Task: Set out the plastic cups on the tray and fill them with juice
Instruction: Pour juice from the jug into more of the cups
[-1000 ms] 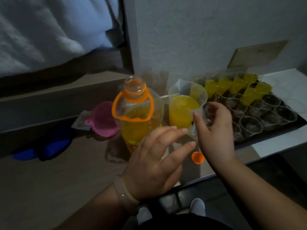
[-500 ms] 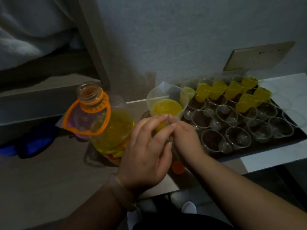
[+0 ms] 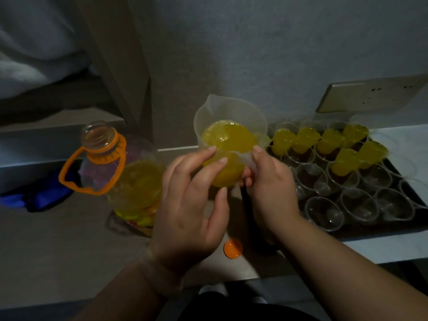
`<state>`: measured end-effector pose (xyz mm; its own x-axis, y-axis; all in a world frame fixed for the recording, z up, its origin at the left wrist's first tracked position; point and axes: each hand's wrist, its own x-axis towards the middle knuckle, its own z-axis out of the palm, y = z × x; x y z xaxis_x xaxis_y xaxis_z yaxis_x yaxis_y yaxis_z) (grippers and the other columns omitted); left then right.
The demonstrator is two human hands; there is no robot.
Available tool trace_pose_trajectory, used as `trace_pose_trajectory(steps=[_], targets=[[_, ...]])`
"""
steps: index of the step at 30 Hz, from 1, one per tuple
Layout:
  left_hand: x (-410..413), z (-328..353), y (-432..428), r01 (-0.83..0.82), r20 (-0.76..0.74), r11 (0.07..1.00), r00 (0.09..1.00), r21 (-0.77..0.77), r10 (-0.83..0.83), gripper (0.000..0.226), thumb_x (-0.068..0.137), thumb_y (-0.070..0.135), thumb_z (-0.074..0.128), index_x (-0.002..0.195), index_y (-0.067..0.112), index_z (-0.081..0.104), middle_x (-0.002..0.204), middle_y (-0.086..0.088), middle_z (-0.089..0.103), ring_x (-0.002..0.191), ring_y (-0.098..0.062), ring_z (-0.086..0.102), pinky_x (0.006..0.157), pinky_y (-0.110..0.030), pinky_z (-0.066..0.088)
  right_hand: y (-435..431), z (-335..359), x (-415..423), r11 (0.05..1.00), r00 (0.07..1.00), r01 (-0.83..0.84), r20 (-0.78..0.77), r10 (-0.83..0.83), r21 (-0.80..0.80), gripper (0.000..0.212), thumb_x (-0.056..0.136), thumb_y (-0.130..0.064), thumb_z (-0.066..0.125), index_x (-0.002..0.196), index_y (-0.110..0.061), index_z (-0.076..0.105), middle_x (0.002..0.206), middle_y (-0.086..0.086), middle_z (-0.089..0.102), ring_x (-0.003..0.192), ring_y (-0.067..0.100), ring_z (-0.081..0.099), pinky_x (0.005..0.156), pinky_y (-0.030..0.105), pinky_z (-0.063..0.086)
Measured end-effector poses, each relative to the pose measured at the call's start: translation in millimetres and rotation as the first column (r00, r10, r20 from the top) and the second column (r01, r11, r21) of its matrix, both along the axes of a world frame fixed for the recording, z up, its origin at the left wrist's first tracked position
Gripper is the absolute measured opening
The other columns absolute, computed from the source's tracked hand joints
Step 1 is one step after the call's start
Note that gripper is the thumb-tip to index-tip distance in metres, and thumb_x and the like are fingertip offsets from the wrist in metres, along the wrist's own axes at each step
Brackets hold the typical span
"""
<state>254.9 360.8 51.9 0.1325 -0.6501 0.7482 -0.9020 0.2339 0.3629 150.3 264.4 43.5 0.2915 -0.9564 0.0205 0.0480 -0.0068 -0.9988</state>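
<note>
now you're gripping juice jug (image 3: 231,140) between 2 hands: left hand (image 3: 185,205) pinching its wall, right hand (image 3: 271,188) curling round its right side. juice jug sitting just left of tray (image 3: 379,230), filled cups (image 3: 303,140) at back, empty cups (image 3: 356,205) nearer. bottle (image 3: 136,181) standing left.

A single wide-angle camera worn on the head looks forward and steeply down, close above the counter (image 3: 58,251), and faces the wall (image 3: 254,54) right behind it.
</note>
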Motion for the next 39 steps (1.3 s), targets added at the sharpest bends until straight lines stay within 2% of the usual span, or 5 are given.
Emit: trace_pose_trajectory(steps=[13,17,30,36,39], targets=[[4,14,-38,0.123,-0.027,0.989,0.992,-0.081,-0.126,0.038,0.088,0.013,0.055,0.125,0.007,0.048,0.122,-0.005,0.049,0.117,-0.014,0.045,0.098,-0.036,0.04,-36,52,-36,0.986,0.968,0.158,0.187,-0.165,0.056,0.038,0.097,-0.027,0.049,0.06,-0.022,0.053,0.047,-0.008,0.048,0.043,0.008,0.045,0.049,0.024,0.041],[-3,11,-46,0.124,-0.038,0.99,0.991,-0.066,-0.127,0.038,0.088,0.013,0.055,0.125,0.01,0.047,0.121,-0.002,0.049,0.117,-0.009,0.044,0.097,-0.034,0.039,-43,57,-51,0.974,0.945,0.205,0.238,-0.223,0.097,0.057,0.097,-0.021,0.046,0.042,-0.021,0.06,0.042,-0.004,0.044,0.042,0.013,0.042,0.046,0.027,0.039],[-60,8,-103,-0.093,-0.016,0.995,0.996,-0.035,0.092,0.034,0.088,0.012,0.053,0.119,-0.001,0.055,0.116,-0.001,0.049,0.111,-0.013,0.046,0.097,-0.032,0.039,-116,60,-131,0.992,0.952,0.11,0.281,-0.124,0.064,0.052,0.088,-0.029,0.048,0.037,-0.019,0.053,0.038,-0.003,0.038,0.037,0.016,0.037,0.047,0.032,0.034],[-89,-3,-141,-0.152,0.022,0.983,0.988,0.104,0.151,0.033,0.087,0.016,0.054,0.115,0.001,0.059,0.111,-0.008,0.057,0.107,-0.022,0.051,0.098,-0.027,0.034,-154,62,-177,0.995,0.968,0.086,0.234,-0.094,0.044,0.051,0.087,-0.025,0.052,0.041,-0.005,0.047,0.037,-0.001,0.036,0.036,0.016,0.035,0.045,0.03,0.035],[-98,-6,-160,-0.139,0.063,0.96,0.99,0.242,0.127,0.031,0.087,0.022,0.054,0.112,0.005,0.062,0.108,-0.008,0.059,0.103,-0.025,0.054,0.097,-0.022,0.032,-170,62,-196,0.995,0.951,0.045,0.301,-0.07,0.089,0.054,0.09,-0.022,0.05,0.037,-0.015,0.051,0.037,-0.001,0.036,0.036,0.016,0.034,0.049,0.034,0.031]])
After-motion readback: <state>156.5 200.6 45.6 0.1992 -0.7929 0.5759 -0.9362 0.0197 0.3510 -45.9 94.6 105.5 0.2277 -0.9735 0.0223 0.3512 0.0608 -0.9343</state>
